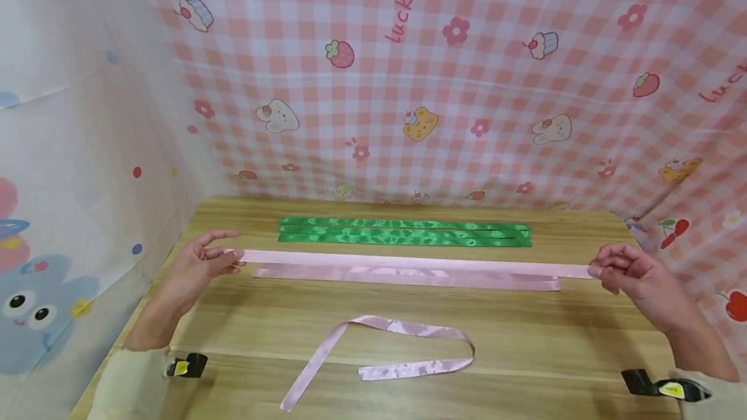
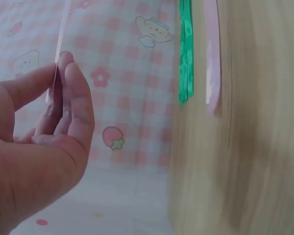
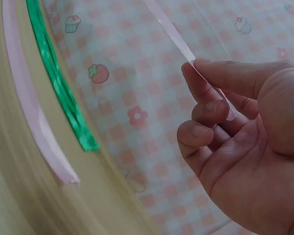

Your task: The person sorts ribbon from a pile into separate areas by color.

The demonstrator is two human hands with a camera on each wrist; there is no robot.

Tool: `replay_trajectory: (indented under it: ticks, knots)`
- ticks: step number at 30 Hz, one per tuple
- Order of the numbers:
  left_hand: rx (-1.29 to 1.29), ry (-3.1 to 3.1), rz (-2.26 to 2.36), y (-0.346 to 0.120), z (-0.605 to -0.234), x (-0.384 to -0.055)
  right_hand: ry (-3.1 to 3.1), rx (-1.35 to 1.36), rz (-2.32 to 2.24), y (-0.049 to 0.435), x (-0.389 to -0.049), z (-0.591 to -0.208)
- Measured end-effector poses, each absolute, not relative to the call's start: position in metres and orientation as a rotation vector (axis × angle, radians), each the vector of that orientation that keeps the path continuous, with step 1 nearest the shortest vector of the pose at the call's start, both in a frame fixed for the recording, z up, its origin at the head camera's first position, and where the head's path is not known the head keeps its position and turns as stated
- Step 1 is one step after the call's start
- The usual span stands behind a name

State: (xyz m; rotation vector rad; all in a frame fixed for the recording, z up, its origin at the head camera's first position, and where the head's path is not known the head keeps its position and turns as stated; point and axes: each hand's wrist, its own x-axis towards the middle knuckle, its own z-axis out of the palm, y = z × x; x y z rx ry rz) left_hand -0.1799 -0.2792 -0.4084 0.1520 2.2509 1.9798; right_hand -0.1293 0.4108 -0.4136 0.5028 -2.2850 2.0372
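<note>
A pink satin ribbon (image 1: 408, 261) is stretched nearly straight between both hands, held above the table. My left hand (image 1: 195, 271) pinches its left end between thumb and fingers, and a short tail shows behind the thumb in the left wrist view. At the other end, my right hand (image 1: 639, 274) pinches the ribbon between thumb and forefinger; its tip lies inside the palm in the right wrist view. Beneath the raised ribbon, another pink strip (image 1: 408, 277) lies flat on the wood, partly covered from the head view.
Several green ribbon strips (image 1: 403, 232) lie side by side toward the table's back. Nearer the front, a loose pink ribbon (image 1: 408, 326) lies bent in an open loop on the wooden table (image 1: 233, 381). A checked cloth (image 1: 373, 96) hangs behind the table.
</note>
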Motion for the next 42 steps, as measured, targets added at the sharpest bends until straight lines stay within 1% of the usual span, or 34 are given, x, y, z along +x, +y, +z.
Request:
replay_trajectory:
  ticks: [3, 8, 11, 15, 17, 21, 25, 30, 37, 42]
  knots:
    - [0.090, 2.309, 1.905, -0.280, -0.414, -0.181, -2.363, 0.421, 2.011, 0.412, -0.131, -0.423]
    - [-0.046, 2.382, 1.714, -0.278, -0.436, -0.182, -2.597, 0.165, 1.829, 0.418, -0.134, -0.452]
    - [-0.100, 2.389, 1.647, -0.277, -0.448, -0.183, -2.621, 0.056, 1.844, 0.421, -0.132, -0.468]
    - [-0.147, 2.391, 1.621, -0.278, -0.461, -0.186, -2.537, 0.033, 1.987, 0.421, -0.129, -0.484]
    - [-0.171, 2.391, 1.627, -0.278, -0.466, -0.187, -2.524, 0.048, 1.989, 0.420, -0.129, -0.489]
    - [-0.214, 2.416, 1.607, -0.279, -0.473, -0.190, -2.595, 0.004, 1.835, 0.416, -0.130, -0.494]
    - [-0.261, 2.427, 1.582, -0.279, -0.476, -0.193, -2.672, -0.126, 1.725, 0.412, -0.133, -0.495]
    - [-0.300, 2.392, 1.601, -0.280, -0.477, -0.195, -2.699, -0.270, 1.701, 0.411, -0.136, -0.497]
    - [-0.370, 2.368, 1.625, -0.283, -0.479, -0.195, -2.673, -0.318, 1.673, 0.410, -0.140, -0.501]
    - [-0.370, 2.400, 1.597, -0.282, -0.481, -0.196, -2.679, -0.356, 1.657, 0.409, -0.140, -0.501]
